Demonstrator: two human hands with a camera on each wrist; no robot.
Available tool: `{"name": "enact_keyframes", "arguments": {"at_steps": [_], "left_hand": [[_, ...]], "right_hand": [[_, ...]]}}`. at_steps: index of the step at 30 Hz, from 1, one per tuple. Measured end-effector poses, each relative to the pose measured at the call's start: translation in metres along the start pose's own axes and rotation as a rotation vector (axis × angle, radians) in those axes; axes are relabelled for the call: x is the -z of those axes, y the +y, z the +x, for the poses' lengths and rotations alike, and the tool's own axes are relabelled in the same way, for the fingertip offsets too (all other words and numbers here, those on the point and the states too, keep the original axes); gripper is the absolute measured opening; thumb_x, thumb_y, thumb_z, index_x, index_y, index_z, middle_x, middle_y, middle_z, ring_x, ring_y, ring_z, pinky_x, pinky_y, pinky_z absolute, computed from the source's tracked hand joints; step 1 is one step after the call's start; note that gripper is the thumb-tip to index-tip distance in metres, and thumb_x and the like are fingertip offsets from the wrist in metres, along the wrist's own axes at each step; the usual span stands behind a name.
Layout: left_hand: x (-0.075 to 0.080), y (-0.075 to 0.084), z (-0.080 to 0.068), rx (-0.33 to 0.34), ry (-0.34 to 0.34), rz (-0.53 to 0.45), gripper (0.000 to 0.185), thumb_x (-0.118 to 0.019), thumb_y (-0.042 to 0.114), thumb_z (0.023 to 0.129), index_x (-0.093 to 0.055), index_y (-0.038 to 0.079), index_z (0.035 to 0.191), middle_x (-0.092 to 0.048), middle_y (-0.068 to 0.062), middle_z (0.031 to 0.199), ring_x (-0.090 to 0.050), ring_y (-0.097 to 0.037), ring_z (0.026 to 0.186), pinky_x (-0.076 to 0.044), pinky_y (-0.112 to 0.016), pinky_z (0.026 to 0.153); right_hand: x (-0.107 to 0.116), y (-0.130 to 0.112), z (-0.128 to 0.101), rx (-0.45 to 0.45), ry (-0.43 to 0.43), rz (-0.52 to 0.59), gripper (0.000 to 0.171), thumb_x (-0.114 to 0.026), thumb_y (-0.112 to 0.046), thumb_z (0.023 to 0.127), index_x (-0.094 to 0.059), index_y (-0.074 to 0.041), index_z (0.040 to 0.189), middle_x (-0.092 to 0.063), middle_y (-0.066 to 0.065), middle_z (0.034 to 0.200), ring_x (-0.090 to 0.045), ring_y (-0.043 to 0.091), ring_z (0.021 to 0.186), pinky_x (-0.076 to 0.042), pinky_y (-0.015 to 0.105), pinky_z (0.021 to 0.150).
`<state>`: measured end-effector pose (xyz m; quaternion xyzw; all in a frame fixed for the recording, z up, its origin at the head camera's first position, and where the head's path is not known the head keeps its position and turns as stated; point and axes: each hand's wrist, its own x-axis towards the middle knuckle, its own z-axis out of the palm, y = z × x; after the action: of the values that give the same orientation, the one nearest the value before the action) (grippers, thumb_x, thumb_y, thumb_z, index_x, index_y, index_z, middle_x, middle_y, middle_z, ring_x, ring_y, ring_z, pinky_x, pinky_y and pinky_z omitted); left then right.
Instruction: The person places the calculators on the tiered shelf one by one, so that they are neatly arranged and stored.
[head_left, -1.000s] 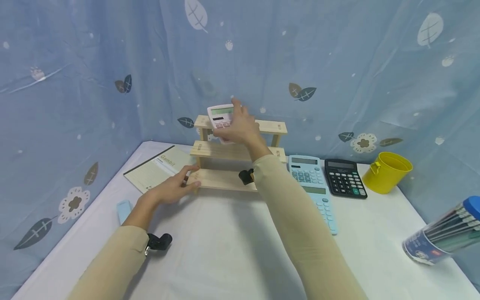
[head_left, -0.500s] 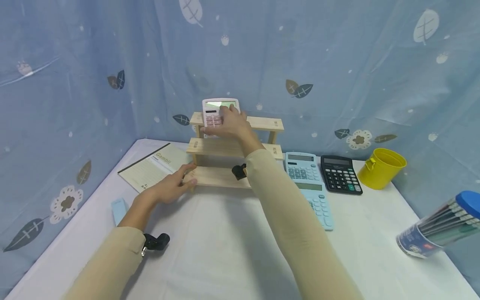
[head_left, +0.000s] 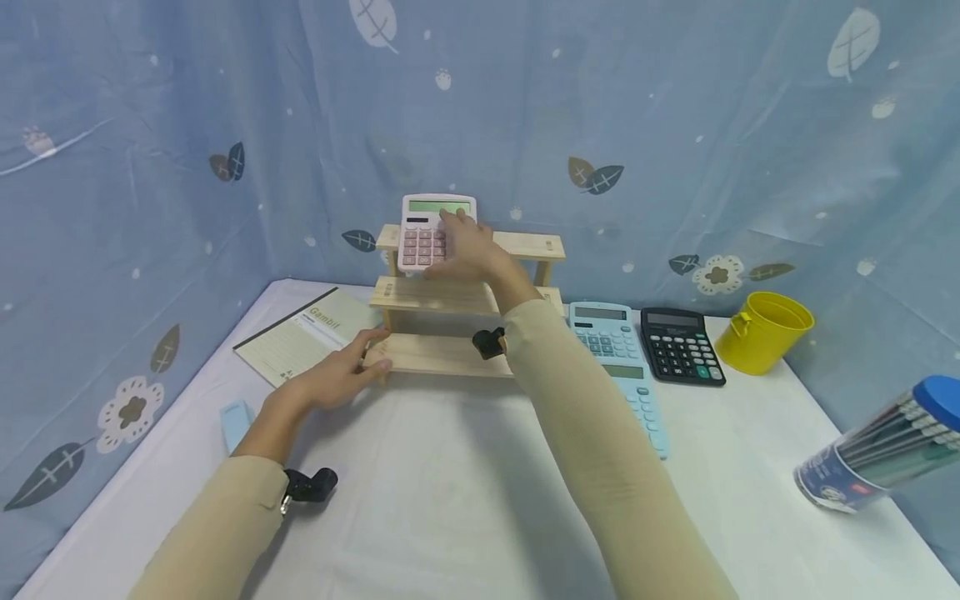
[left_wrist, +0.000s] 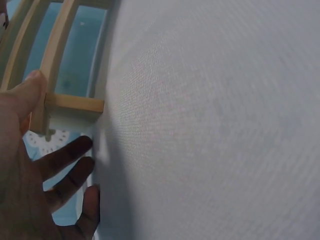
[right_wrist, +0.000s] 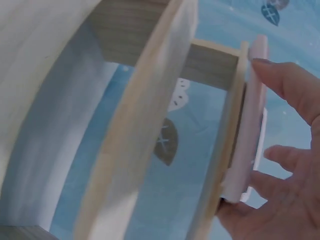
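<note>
A white calculator with pink keys (head_left: pixel 422 247) lies tilted face-up on the top tier of a three-tier wooden display rack (head_left: pixel 431 354). Over its right part is my right hand (head_left: pixel 471 248), which holds it by the edges. In the right wrist view, the thumb meets one end of the calculator's pink edge (right_wrist: pixel 250 125), and the other fingers are at its far side. My left hand (head_left: pixel 333 377) holds the left end of the rack's lowest board. Its thumb presses the board in the left wrist view, while several other fingers (left_wrist: pixel 70 182) spread below the rack.
Two light-blue calculators (head_left: pixel 600 329), one overlapping the other, and a black calculator (head_left: pixel 682 350) lie right of the rack. Beyond stand a yellow bucket (head_left: pixel 757 337) and a tub of pencils (head_left: pixel 840 479). A "Gambit" notepad (head_left: pixel 300 337) and a light-blue box (head_left: pixel 236 423) lie left.
The pink-keyed calculator has straightened and shifted slightly left and down onto the rack's top tier, with my right hand on it. My left hand stays at the rack's left end.
</note>
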<state>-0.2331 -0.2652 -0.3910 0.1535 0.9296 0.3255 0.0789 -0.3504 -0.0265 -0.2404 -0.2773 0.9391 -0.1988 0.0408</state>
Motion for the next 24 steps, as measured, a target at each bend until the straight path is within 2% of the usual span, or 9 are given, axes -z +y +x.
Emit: {"name": "enact_keyframes", "arguments": {"at_steps": [4,10,16,24], "left_hand": [[-0.001,0.0,0.001,0.012,0.012,-0.006,0.075,-0.04,0.061,0.106,-0.017,0.019,0.163,-0.042,-0.043,0.147,-0.049,-0.059,0.13,-0.038,-0.069,0.107],[-0.002,-0.001,0.002,0.031,0.012,-0.021,0.071,-0.042,0.054,0.108,-0.016,0.018,0.163,-0.04,-0.042,0.149,-0.048,-0.057,0.132,-0.038,-0.068,0.109],[-0.003,0.0,0.001,0.038,0.005,-0.014,0.07,-0.042,0.053,0.108,-0.016,0.02,0.163,-0.038,-0.041,0.151,-0.047,-0.057,0.134,-0.037,-0.067,0.11],[-0.003,-0.003,0.001,0.06,-0.001,-0.009,0.071,-0.04,0.058,0.107,-0.015,0.023,0.163,-0.038,-0.041,0.152,-0.045,-0.057,0.136,-0.036,-0.068,0.11]], "right_hand": [[-0.007,0.006,0.0,-0.022,0.081,0.041,0.111,-0.082,-0.045,0.086,-0.012,-0.011,0.165,-0.013,0.017,0.171,-0.013,0.044,0.154,-0.017,0.056,0.124],[-0.019,0.007,0.004,-0.054,0.187,0.115,0.113,-0.085,-0.046,0.083,-0.015,-0.015,0.165,-0.02,0.015,0.168,-0.017,0.038,0.153,-0.024,0.051,0.124],[-0.028,0.004,0.007,-0.082,0.23,0.151,0.112,-0.085,-0.049,0.082,-0.017,-0.017,0.165,-0.024,0.011,0.167,-0.023,0.031,0.154,-0.026,0.049,0.123],[-0.033,0.005,0.009,-0.068,0.248,0.105,0.109,-0.082,-0.053,0.083,-0.019,-0.015,0.164,-0.026,0.011,0.166,-0.029,0.032,0.151,-0.028,0.047,0.123]]}}
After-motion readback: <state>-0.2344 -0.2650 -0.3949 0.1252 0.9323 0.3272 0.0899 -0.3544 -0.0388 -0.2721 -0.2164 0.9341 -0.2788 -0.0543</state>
